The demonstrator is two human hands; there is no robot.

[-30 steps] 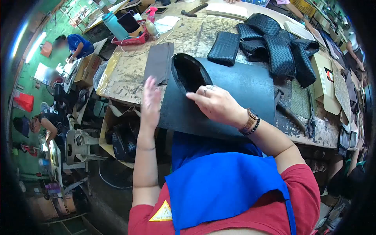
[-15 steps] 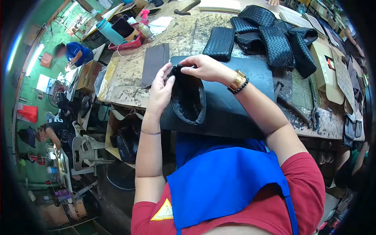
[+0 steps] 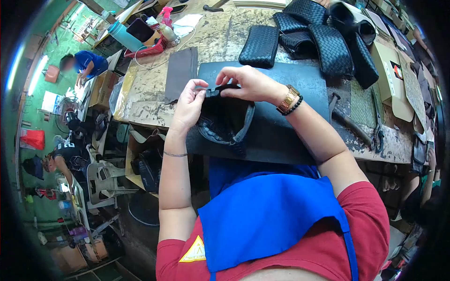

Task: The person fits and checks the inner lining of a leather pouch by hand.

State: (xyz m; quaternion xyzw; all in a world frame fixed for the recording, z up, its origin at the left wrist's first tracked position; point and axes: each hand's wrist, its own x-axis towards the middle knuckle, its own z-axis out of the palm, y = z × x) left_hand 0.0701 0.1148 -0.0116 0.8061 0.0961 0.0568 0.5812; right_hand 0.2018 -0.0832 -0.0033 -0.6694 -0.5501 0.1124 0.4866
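A black woven pouch (image 3: pixel 224 136) is held with its mouth open toward me, above a dark board (image 3: pixel 281 126) at the table's front edge. My left hand (image 3: pixel 190 105) pinches the left end of its far rim between thumb and fingers. The fingers of my right hand (image 3: pixel 246 84) are closed on the same rim a little to the right. Between the hands a short stretch of the rim shows. Just beyond the board lie a flat dark sheet (image 3: pixel 181 75) and a black woven piece (image 3: pixel 260 46).
More woven pieces (image 3: pixel 330 49) are heaped at the back right. A hammer (image 3: pixel 351 125) and pliers (image 3: pixel 378 131) lie right of the board. A red basket (image 3: pixel 152 48) with bottles stands back left. Co-workers sit at the left; an open carton (image 3: pixel 391 84) is at the right.
The pouch mouth has widened and tilted, its lower end shifting slightly right. My hands have moved a little apart, and more of the rim shows between them.
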